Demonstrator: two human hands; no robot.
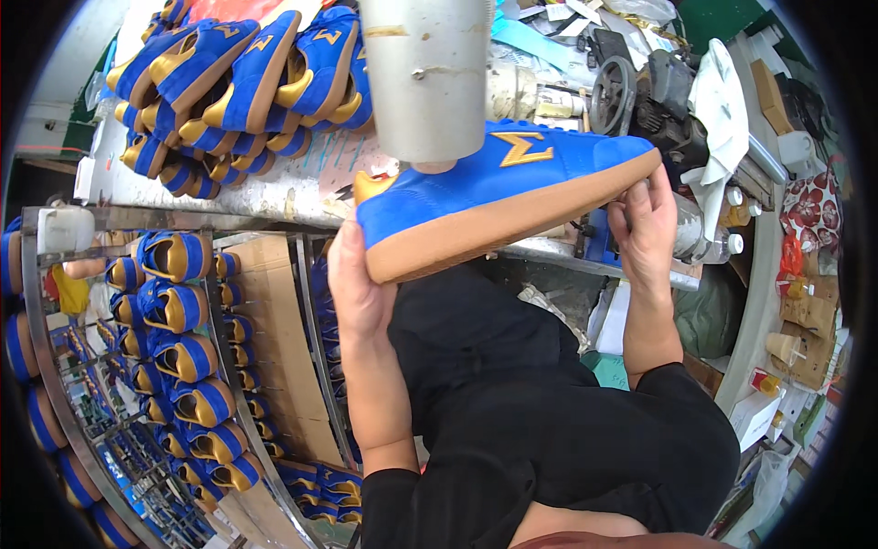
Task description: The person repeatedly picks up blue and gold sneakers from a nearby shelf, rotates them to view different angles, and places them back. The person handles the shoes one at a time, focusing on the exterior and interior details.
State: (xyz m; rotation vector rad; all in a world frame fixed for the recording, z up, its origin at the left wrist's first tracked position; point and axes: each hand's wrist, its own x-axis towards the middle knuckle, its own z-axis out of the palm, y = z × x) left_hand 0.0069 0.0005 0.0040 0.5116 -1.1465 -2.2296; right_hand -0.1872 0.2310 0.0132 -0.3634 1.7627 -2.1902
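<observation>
Over there, the worker's left hand [355, 285] clasps the heel and the right hand [647, 221] grips the toe of a blue sneaker [448, 210]; between both grips sits its gold zigzag emblem [524, 149].

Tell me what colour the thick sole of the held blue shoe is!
The thick sole is plain tan-brown, showing best in the head view.

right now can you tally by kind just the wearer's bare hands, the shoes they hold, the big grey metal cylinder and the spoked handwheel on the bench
Bare hands, left hand and right hand: 2
Held blue shoe: 1
Grey metal cylinder: 1
Spoked handwheel: 1
Total: 5
</observation>
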